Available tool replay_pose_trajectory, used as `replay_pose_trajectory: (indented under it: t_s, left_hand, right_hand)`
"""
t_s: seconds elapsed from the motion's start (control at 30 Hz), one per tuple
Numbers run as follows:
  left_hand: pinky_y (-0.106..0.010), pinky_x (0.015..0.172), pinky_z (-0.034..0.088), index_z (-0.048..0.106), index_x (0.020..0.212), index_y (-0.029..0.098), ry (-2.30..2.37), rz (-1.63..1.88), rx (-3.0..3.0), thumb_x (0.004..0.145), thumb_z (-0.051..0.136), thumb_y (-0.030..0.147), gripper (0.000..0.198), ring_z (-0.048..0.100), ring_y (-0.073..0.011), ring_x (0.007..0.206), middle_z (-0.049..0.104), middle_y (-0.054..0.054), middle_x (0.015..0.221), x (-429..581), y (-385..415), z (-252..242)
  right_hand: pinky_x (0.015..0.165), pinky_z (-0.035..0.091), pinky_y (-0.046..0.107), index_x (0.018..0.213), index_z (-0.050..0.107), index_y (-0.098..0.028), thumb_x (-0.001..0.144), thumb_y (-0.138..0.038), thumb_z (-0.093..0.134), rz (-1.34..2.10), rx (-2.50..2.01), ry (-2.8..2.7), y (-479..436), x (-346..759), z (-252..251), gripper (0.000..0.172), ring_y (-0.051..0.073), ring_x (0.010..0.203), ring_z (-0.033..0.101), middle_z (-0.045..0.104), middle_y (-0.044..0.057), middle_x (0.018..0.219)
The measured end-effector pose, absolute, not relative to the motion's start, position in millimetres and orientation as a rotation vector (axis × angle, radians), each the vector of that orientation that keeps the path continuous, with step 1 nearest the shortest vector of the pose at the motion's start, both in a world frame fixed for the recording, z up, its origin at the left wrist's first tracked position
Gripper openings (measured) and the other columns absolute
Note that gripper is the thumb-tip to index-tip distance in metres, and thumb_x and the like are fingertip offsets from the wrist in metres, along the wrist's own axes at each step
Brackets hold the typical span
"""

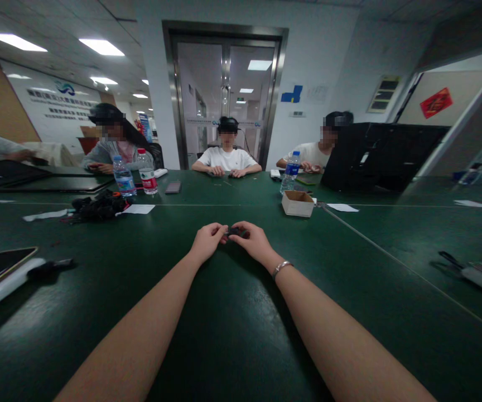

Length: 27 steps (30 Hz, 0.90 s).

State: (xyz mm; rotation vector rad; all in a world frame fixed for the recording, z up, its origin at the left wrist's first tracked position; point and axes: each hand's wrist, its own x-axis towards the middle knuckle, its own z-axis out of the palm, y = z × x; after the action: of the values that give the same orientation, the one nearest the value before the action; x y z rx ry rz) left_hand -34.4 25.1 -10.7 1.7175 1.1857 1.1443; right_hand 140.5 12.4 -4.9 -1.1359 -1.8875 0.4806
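Both my hands meet over the middle of the green table (224, 312). A small dark object (235, 230) shows between them; its kind is too small to make out. My right hand (254, 240) is closed on it, thumb and fingers pinching from the right side. From the left, my left hand (208, 241) pinches at its near end, fingertips pressed together, and what lies in that pinch is mostly hidden. A metal bracelet (282, 269) circles my right wrist.
Ahead right stand a small open cardboard box (298, 204), a water bottle (291, 173) and a black monitor (381, 156). Ahead left are two bottles (147, 174) and a heap of black cables (101, 205). A phone (9, 262) lies at left. Several people sit around the table.
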Motion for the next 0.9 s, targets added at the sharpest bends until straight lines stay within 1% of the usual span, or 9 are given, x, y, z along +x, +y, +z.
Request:
replay_pose_trajectory:
  t_s: [0.2, 0.4, 0.53, 0.7, 0.9]
  left_hand:
    - [-0.032, 0.076, 0.050, 0.065, 0.087, 0.016, 1.025, 1.219, 1.687, 0.074, 0.062, 0.041, 0.028, 0.063, -0.0160, 0.075, 0.068, -0.005, 0.082, -34, 23, -9]
    - [-0.035, 0.085, 0.049, 0.066, 0.090, 0.017, 1.025, 1.215, 1.698, 0.071, 0.068, 0.033, 0.025, 0.064, -0.0177, 0.085, 0.069, -0.006, 0.089, -36, 23, -9]
    - [-0.037, 0.087, 0.050, 0.066, 0.091, 0.017, 1.004, 1.192, 1.673, 0.069, 0.070, 0.030, 0.026, 0.065, -0.0182, 0.087, 0.069, -0.006, 0.092, -38, 22, -7]
    - [-0.041, 0.092, 0.048, 0.067, 0.090, 0.016, 0.987, 1.172, 1.639, 0.068, 0.070, 0.026, 0.024, 0.065, -0.0193, 0.089, 0.070, -0.007, 0.093, -38, 17, 0]
    - [-0.039, 0.094, 0.047, 0.065, 0.093, 0.015, 0.997, 1.243, 1.589, 0.067, 0.072, 0.024, 0.028, 0.065, -0.0184, 0.091, 0.070, -0.007, 0.093, -37, 19, -2]
  right_hand:
    - [0.068, 0.045, 0.027, 0.100, 0.067, -0.019, 0.075, -0.035, 0.066, 0.525, -1.170, -1.873, 14, 141, -6, 0.029, 0.013, 0.072, 0.057, 0.067, 0.003, 0.088]
    - [0.069, 0.045, 0.027, 0.101, 0.067, -0.018, 0.075, -0.034, 0.066, 0.516, -1.197, -1.888, 12, 141, -3, 0.030, 0.013, 0.074, 0.057, 0.067, 0.004, 0.090]
    - [0.067, 0.044, 0.027, 0.101, 0.068, -0.018, 0.075, -0.034, 0.066, 0.534, -1.227, -1.886, 12, 141, -3, 0.031, 0.013, 0.072, 0.056, 0.068, 0.004, 0.086]
    - [0.069, 0.044, 0.027, 0.101, 0.068, -0.018, 0.075, -0.034, 0.066, 0.582, -1.233, -1.876, 13, 141, -2, 0.031, 0.014, 0.073, 0.057, 0.068, 0.005, 0.088]
    - [0.068, 0.044, 0.027, 0.101, 0.068, -0.017, 0.075, -0.036, 0.066, 0.598, -1.246, -1.864, 12, 140, -1, 0.032, 0.014, 0.072, 0.057, 0.067, 0.004, 0.085]
